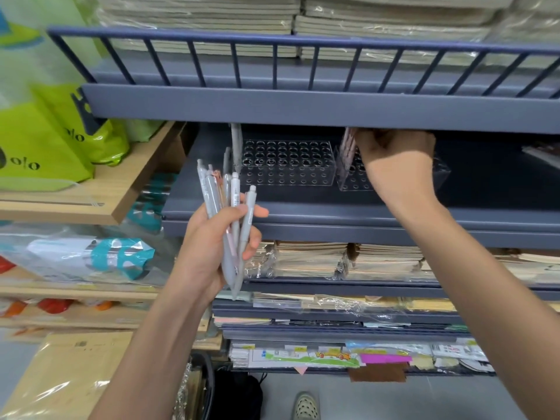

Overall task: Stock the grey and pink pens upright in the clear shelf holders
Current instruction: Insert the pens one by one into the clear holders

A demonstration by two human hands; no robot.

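Closest in, below and left of the left holder (288, 165): left hand (209, 247), fingers curled round a bundle of pens (235, 195), thumb pressed across the front. Mostly grey barrels with a little pink among them, clicker ends up and fanned apart, tips gathered below the palm. Open air to either side of the bundle, out in front of the shelf deck (333, 216).

Under the deck's front edge, below the left holder: notebook stacks (312, 259) in plastic wrap, packed close behind the lower shelf fronts.

On the deck, set back from that edge: the left holder itself, clear, its rows of round holes nearly all free. Grey pens (235, 144) upright at its left end, tops hidden behind the upper shelf lip (303, 107). Just right of it, touching or not hard to say, the right holder (345, 180) of the same kind, its right part covered by the wrist.

Right hand (394, 156) over the right holder, reaching in under the lip with little room above the knuckles. Fingers bent, tips at the upper ends of pink pens (348, 150) standing at a slight lean at that holder's left end. Shadowed and blurred there, so pinching or only touching: cannot tell.

Above the left holder, beyond the lip: a rail (303, 43) of thin bars, wrapped paper stacks behind it. Far left of the holder: green bags (45, 140) on a wooden shelf, cut off by the picture's edge.
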